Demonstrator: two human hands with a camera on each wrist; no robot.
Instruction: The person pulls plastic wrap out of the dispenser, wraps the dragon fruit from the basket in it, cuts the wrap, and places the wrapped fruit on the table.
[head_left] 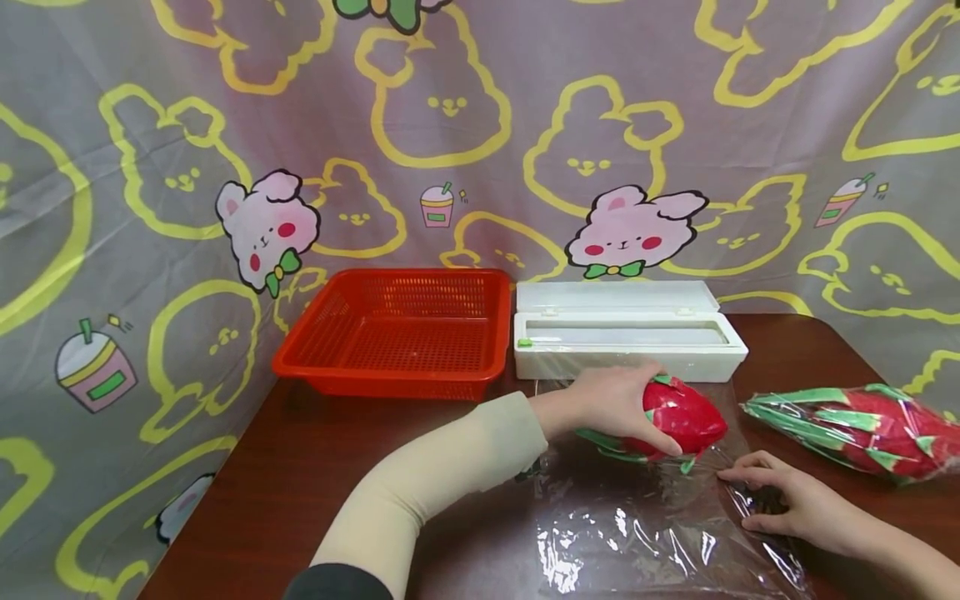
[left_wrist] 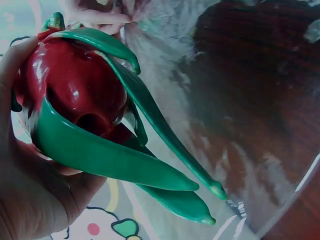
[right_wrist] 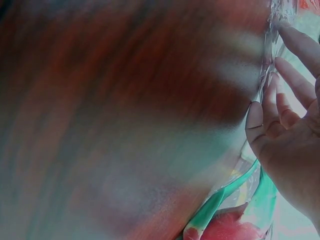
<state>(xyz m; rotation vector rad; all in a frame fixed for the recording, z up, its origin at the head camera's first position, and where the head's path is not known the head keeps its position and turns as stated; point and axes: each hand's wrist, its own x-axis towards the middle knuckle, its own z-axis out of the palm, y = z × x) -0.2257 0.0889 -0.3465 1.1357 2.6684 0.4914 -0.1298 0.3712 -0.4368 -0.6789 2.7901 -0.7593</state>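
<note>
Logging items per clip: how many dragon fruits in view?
2: one dragon fruit in the left hand over clear film, a wrapped dragon fruit on the table at right.

Bunny-print cloth (head_left: 517, 50); brown table (head_left: 247, 500)

The left arm (head_left: 442, 467), sleeved and bent, extends from the near edge toward the far right; the left hand (head_left: 611, 404) is curled in a grip, thumb on the near side. The bare right forearm (head_left: 900, 546) enters from the near right; the right hand (head_left: 795, 500) points left, its fingers bent
</note>
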